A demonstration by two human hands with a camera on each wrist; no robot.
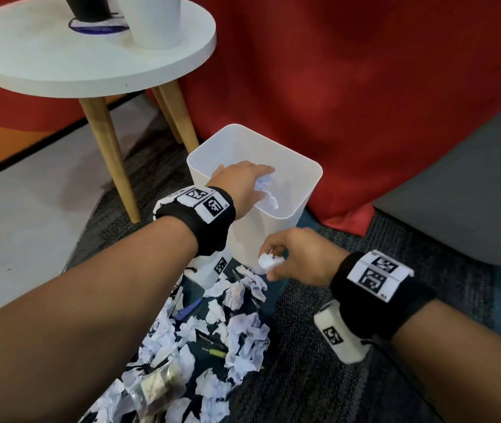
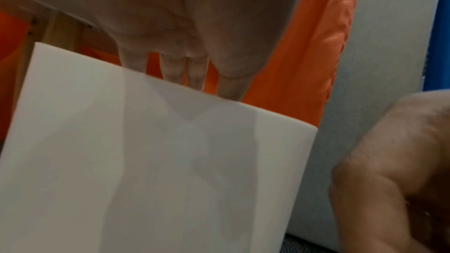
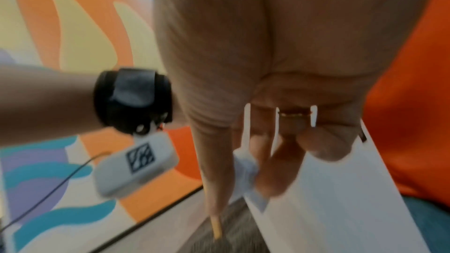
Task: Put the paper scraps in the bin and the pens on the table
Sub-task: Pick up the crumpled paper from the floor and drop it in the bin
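- Reaching over the bin (image 1: 310, 190), the left hand (image 1: 243, 184) hangs above the open mouth, a crumpled scrap (image 1: 266, 190) under its fingers; whether these still grip it cannot be told.
- The right hand (image 1: 298, 257) pinches a second balled scrap (image 1: 269, 260) just short of the bin's near wall, below the rim.
- Key relation: the bin mouth lies forward of and above the right hand; the left hand is nearer.
- The bin interior appears to hold only the scrap beneath the left hand.
- The scrap pile (image 1: 237, 328) lies on the carpet (image 1: 319, 377) before the bin, a blue pen (image 1: 188, 309) and a yellow-tipped pen (image 1: 214, 352) among it.
- The round table (image 1: 60, 71) stands up-left, bearing a white cup (image 1: 151, 19).
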